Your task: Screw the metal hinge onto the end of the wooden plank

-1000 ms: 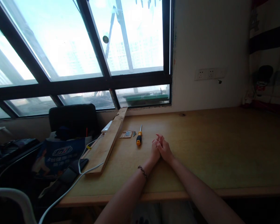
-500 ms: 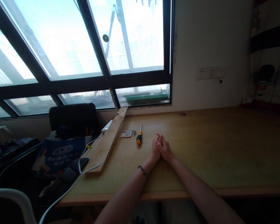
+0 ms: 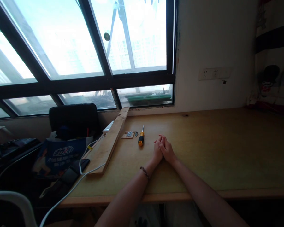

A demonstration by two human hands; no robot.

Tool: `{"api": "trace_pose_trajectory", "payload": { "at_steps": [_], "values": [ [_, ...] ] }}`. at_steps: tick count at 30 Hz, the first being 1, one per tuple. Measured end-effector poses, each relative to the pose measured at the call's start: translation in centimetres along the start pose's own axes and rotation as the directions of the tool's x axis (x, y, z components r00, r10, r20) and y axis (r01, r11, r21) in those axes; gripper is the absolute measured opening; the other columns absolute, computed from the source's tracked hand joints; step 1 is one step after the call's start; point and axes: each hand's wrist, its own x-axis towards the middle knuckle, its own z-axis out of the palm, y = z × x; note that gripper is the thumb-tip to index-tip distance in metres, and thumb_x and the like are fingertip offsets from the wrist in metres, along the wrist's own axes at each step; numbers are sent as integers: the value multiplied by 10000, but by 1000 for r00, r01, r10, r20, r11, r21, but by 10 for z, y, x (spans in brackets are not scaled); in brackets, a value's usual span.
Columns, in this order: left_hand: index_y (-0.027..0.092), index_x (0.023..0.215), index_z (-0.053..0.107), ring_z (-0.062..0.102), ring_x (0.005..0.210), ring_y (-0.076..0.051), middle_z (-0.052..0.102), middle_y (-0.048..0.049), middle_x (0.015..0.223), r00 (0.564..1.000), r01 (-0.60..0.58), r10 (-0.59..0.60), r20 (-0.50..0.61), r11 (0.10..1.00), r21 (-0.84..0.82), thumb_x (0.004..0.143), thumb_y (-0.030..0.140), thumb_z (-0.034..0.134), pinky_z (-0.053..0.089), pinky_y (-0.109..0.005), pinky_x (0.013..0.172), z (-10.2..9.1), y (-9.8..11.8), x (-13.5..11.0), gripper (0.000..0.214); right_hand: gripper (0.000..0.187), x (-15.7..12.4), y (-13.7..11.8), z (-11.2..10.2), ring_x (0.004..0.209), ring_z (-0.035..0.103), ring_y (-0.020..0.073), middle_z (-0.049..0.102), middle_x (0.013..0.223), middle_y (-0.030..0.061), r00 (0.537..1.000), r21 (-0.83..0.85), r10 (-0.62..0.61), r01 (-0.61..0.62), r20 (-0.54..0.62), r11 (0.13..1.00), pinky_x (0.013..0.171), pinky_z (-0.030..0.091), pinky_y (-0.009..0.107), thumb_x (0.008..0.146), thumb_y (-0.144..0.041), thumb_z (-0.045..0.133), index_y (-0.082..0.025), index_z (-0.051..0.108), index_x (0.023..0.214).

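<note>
A screwdriver (image 3: 140, 139) with an orange-yellow and black handle lies on the yellowish-tan desk (image 3: 215, 145); the bag (image 3: 59, 156) is blue, the cable (image 3: 68, 192) white.

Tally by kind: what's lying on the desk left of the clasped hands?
Yellow-and-black-handled screwdriver: 1
Small flat brown card: 1
Long wooden plank: 1
White cable: 1
White flat box: 1
Total: 5; tiny dark bits by the card are too small to count.

The clasped left hand (image 3: 157, 150) and right hand (image 3: 167, 149) hide each other's palms. Both forearms and the cable (image 3: 68, 192) run off the bottom edge. The card (image 3: 128, 134) by the screwdriver (image 3: 141, 137) is too small to read
</note>
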Motion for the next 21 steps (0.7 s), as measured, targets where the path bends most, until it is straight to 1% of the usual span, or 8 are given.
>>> {"api": "trace_pose_trajectory", "payload": {
  "at_steps": [4,11,21],
  "values": [
    [178,757,529,560,622,-148,557,-9,620,1000,-5,5,-1,1000,-1,803,497,433,466,-263,574,-1,-1,0,336,345,0,-2,0,824,620,175,659,903,48,1000,20,-7,7,-6,1000,779,480,307,845,-304,387,-193,432,1168],
    [170,784,534,563,638,-149,559,-11,633,1000,-5,5,-2,1000,11,823,464,411,470,-267,596,2,-1,-1,321,337,0,-5,-1,796,625,173,665,875,36,1000,22,-7,7,-24,1000,746,490,298,825,-292,412,-197,457,1146],
    [187,791,529,553,651,-154,551,-15,650,999,-32,31,20,997,73,845,437,370,462,-270,585,-1,-3,-1,301,335,0,-4,-1,811,619,175,662,873,38,1000,17,-8,9,-21,1000,764,484,306,827,-289,412,-201,455,1147]
  ]
}}
